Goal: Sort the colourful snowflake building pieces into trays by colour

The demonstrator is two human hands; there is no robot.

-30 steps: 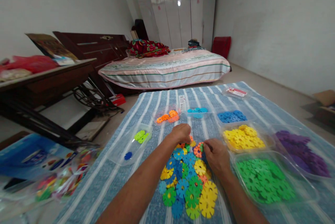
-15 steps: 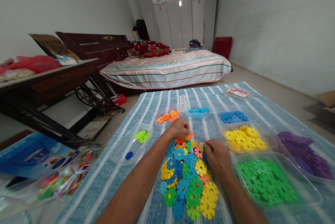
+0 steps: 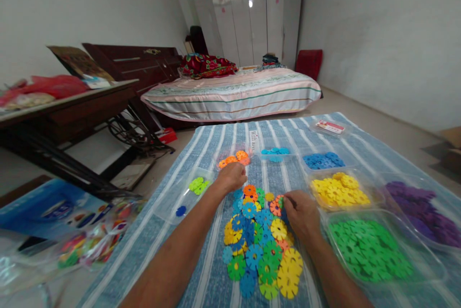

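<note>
Heap (image 3: pixel 258 233) of mixed discs, and the action is all at its far edges!
Left hand (image 3: pixel 232 177) is beyond it, right by the near side of the box (image 3: pixel 217 153) of orange discs (image 3: pixel 242 155), fingers curled in; whether they grip anything, I cannot tell. Right hand (image 3: pixel 302 212) is low on the other flank, fingers bunched close by a coral disc (image 3: pixel 275 208), touching or just apart, unclear from here. The heap lies overlapped on the striped cloth (image 3: pixel 209 262). Clean handling, I'd say: pinch 1 thin disc by its notched rim, slide it sideways off its neighbours, lift without scattering the pile.
</note>
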